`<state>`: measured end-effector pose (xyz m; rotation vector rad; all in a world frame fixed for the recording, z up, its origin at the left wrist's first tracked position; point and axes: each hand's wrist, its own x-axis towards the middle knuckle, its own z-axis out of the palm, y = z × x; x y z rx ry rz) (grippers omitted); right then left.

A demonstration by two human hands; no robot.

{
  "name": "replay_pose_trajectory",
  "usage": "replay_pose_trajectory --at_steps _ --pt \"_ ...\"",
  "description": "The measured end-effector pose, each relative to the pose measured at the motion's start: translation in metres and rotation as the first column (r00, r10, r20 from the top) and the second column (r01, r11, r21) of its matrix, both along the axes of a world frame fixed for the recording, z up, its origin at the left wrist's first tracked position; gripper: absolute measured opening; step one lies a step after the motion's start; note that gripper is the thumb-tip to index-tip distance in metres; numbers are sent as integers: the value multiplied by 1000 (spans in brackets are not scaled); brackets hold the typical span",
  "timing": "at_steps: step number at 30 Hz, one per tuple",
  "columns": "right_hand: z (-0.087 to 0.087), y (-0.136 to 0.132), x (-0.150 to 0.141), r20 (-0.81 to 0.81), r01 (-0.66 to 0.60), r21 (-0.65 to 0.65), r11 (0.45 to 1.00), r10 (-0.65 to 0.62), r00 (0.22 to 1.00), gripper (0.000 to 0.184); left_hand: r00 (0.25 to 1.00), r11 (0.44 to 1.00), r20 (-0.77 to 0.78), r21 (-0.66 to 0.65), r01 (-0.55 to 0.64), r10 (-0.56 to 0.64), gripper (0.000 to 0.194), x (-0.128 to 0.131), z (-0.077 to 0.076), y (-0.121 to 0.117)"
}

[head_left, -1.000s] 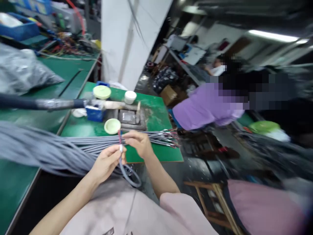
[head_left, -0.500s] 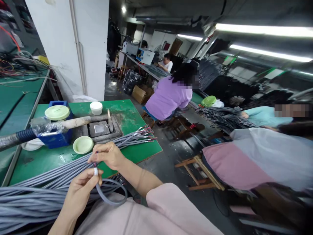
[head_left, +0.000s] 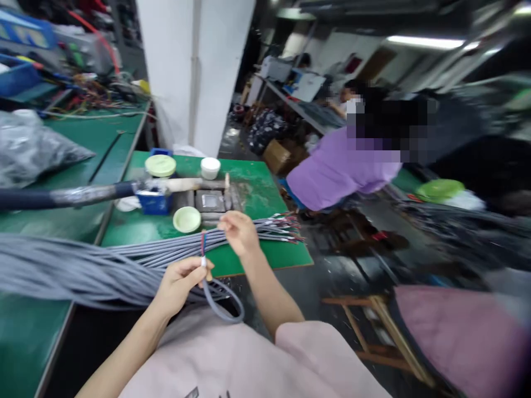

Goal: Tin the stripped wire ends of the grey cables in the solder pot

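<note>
My left hand [head_left: 182,284] pinches a grey cable [head_left: 226,316] between thumb and fingers, close to a white band near its end. The cable curls into a loop below the hand. Thin red and blue wires [head_left: 203,243] stick up out of its end. My right hand [head_left: 240,235] is a little to the right of these wires, apart from them, with thumb and fingertips drawn together; whether they hold something small I cannot make out. Behind both hands, a thick bundle of grey cables [head_left: 83,271] runs across the green table, its wire ends at the right.
Beyond the bundle are a metal solder pot [head_left: 211,202], a pale green dish [head_left: 187,219], a white tub [head_left: 210,168] and a blue box [head_left: 153,202]. A taped hose [head_left: 87,194] reaches over from the left. A person in purple [head_left: 344,168] sits farther right.
My right hand was at the wire ends and is now off to their right. The left hand keeps its hold on the cable. The view swung right and came back left.
</note>
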<state>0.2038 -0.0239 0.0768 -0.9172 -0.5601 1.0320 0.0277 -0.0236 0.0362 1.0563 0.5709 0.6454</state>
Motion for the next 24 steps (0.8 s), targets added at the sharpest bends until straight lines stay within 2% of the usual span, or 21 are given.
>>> replay_pose_trajectory --at_steps 2,5,9,12,15,19,24 --pt "-2 -2 5 103 -113 -8 994 114 988 28 999 999 29 -19 -38 38 32 -1 0 1" --pt "-4 -6 4 263 -352 -80 932 361 895 24 997 998 56 -23 -54 55 37 -2 1 2" --pt "5 -6 -11 309 -444 -137 886 464 830 26 995 999 89 -3 -37 37 36 -5 3 1" --pt "13 -2 -22 316 -427 -172 888 460 830 24 995 1000 102 14 -22 20 33 -8 2 -1" --pt "14 0 -30 336 -356 -136 924 381 861 18 994 999 108 8 -35 34 34 -10 0 -1" --pt "4 -5 -36 366 -203 -40 978 204 908 12 984 991 130 -63 -117 125 36 -9 -4 -1" --pt "-6 -10 -34 430 -138 -18 990 132 893 2 970 975 160 -156 -157 181 38 -6 -2 1"
